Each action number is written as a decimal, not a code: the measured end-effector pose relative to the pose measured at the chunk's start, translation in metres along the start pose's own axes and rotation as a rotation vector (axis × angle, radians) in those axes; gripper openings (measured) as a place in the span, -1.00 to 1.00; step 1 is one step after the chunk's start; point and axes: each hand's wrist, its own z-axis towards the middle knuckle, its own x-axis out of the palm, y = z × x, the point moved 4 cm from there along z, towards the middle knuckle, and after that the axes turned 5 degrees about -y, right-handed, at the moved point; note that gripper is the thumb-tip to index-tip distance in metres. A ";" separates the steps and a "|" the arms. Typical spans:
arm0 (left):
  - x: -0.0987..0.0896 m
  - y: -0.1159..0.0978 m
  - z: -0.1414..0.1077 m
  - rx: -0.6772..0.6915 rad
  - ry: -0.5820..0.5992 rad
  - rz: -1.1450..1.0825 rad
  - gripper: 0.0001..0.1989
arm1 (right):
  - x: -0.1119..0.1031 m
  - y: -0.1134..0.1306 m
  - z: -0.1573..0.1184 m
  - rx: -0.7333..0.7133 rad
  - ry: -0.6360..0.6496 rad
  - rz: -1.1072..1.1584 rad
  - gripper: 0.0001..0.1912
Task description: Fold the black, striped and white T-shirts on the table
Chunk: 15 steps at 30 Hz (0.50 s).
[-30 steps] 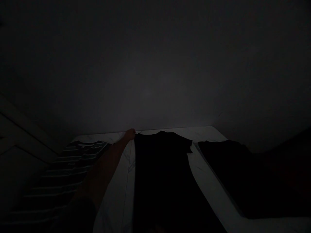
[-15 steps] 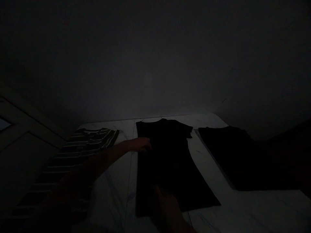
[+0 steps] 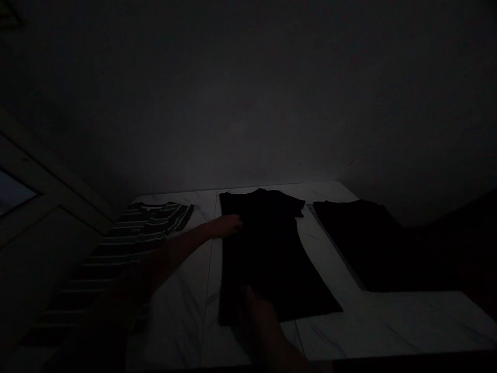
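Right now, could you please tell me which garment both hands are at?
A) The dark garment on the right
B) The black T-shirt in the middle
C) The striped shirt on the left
B. The left hand is at the left edge of the black T-shirt and the right hand is at its hem, both apart from the other garments.

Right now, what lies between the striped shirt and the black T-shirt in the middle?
In the head view, the left forearm lies across a strip of white marble-patterned tabletop.
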 end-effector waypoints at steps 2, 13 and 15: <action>0.002 -0.004 -0.005 -0.027 -0.037 0.015 -0.80 | 0.001 -0.001 -0.001 -0.003 -0.005 -0.010 -0.56; 0.055 -0.059 -0.112 -0.196 -0.369 0.185 -0.49 | 0.000 -0.013 0.000 0.047 0.036 -0.008 -0.54; 0.067 -0.075 -0.133 -0.217 -0.350 0.190 -0.44 | -0.002 -0.015 0.000 0.052 0.032 -0.042 -0.56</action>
